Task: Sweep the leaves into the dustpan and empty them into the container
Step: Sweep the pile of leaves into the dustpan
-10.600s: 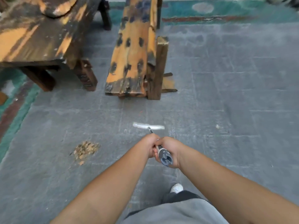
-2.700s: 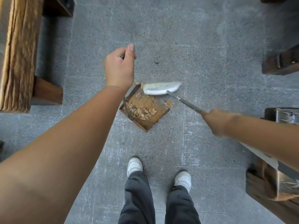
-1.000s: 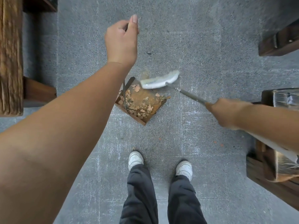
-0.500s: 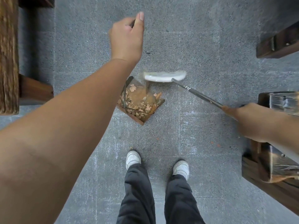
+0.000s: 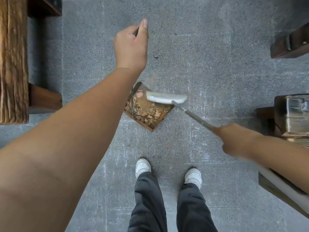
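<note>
Head view: looks straight down past both forearms at a grey paved floor (image 5: 217, 67).
Left hand (image 5: 132, 46): raised and stretched forward above the dustpan (image 5: 147, 108), back of the hand up, fingers curled round a thin dark handle, thumb straight along the top.
Right hand (image 5: 234, 139): lower at the right, blurred, fingers wrapped round the broom (image 5: 167, 97) shaft.
Broom: pale head lies across the dustpan's far open edge, shaft slanting back to the right hand.
Leaves (image 5: 147, 113): dry brown bits heaped inside the dustpan, mostly toward its near wall.
Dustpan: brown, on the floor ahead of the white shoes (image 5: 143, 165).
Surroundings: wooden benches (image 5: 13, 61) at the left and right edges.
</note>
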`<state>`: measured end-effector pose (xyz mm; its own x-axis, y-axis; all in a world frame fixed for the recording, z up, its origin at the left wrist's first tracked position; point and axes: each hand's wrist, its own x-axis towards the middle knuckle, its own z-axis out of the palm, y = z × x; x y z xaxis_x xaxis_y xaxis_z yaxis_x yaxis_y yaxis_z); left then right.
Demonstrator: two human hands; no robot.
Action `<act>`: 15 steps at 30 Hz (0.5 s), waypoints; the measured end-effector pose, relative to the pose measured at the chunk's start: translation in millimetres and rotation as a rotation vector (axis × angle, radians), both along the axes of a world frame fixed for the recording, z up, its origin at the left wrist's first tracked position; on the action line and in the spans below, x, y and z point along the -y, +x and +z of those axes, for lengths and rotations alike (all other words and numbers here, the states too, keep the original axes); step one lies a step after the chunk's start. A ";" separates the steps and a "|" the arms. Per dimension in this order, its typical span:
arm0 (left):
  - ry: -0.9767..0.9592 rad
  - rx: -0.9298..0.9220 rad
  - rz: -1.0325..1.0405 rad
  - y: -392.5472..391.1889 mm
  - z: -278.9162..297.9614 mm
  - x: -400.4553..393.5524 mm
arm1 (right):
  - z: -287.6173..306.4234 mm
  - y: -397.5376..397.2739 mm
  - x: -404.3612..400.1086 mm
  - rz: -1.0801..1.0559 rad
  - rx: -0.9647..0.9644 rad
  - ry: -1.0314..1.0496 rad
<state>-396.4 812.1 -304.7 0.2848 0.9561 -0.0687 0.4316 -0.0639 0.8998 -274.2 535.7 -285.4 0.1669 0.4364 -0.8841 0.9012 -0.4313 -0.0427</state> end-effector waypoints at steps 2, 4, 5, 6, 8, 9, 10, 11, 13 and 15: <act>-0.004 -0.005 0.002 -0.4 0.8 0.1 | 16.6 5.0 16.4 -0.044 -0.029 0.007; -0.011 -0.018 0.010 -0.3 0.4 -0.8 | 32.0 9.1 32.0 -0.090 -0.017 0.028; -0.019 -0.020 0.014 0.4 0.7 -1.3 | 37.0 10.8 37.2 -0.110 0.000 0.034; -0.029 -0.013 0.017 1.6 1.6 -0.9 | 40.2 13.0 39.0 -0.125 0.017 0.039; -0.033 0.010 0.013 5.2 3.3 -0.1 | 37.8 20.4 34.3 -0.148 0.053 0.067; -0.029 0.012 0.009 7.2 3.2 0.2 | 33.7 25.4 30.0 -0.151 0.069 0.083; -0.025 0.004 0.006 9.3 3.2 1.3 | 28.6 30.4 25.5 -0.148 0.079 0.097; -0.020 -0.006 0.005 10.5 3.5 2.1 | 24.1 34.0 20.8 -0.139 0.079 0.106; -0.013 -0.002 0.002 11.5 2.6 2.7 | 18.0 38.7 12.5 -0.106 0.067 0.107; -0.015 0.023 0.004 10.4 0.9 1.1 | 18.3 39.9 11.1 -0.071 0.040 0.086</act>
